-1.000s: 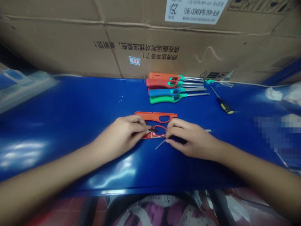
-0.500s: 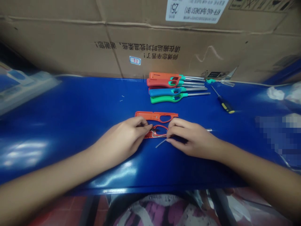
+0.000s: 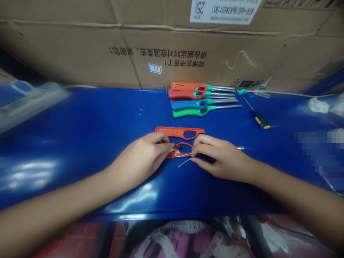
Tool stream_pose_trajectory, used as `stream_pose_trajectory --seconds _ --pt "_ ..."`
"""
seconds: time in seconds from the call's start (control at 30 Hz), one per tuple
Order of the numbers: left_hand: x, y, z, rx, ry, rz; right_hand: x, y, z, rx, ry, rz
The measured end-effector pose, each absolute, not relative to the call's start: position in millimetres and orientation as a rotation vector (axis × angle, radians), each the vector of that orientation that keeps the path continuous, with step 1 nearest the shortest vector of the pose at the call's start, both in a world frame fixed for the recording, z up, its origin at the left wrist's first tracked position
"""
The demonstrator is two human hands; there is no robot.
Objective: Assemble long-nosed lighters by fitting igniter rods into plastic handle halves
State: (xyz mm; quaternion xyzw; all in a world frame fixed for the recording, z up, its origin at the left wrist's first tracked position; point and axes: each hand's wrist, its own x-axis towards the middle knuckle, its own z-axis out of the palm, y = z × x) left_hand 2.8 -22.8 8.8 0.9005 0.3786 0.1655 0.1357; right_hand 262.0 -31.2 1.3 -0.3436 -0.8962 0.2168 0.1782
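Note:
Close in front of me, an open orange-red lighter casing half (image 3: pixel 170 155) lies on the blue table, with thin wire and a dark part inside. My left hand (image 3: pixel 145 154) is closed in a pinch over its left part; the fingertips hide what they press. My right hand (image 3: pixel 215 154) is closed at its right end, and a thin translucent tube (image 3: pixel 184 163) sticks out from between thumb and fingers. Past that hand, a metal tip (image 3: pixel 240 147) shows on the right. Just beyond the hands rests the other orange casing half (image 3: pixel 172 132), inner side up.
Several long-nosed lighters (image 3: pixel 190 104) lie stacked by a cardboard box (image 3: pixel 80 53). To their right are a screwdriver (image 3: pixel 259 119), a small teal part (image 3: pixel 242 91) and white crumpled tissue (image 3: pixel 318 106). A translucent container (image 3: pixel 34 100) stands far left; tiny pins (image 3: pixel 141 109) lie nearer the middle.
The view has shifted very slightly. Both hands keep nearly the same pose at the casing half, and the thin tube stays in the right fingers.

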Motion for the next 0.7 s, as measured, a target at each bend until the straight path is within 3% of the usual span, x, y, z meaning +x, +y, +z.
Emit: stream_pose_trajectory --seconds 0.3,0.7 --pt "5.6 -35.7 23.4 2.940 1.193 0.088 261.2 -30.3 2.3 -0.975 -2.528 0.619" --pt "1.3 -43.2 18.1 2.906 1.052 0.232 267.0 -32.0 9.1 -0.977 -2.573 0.665"
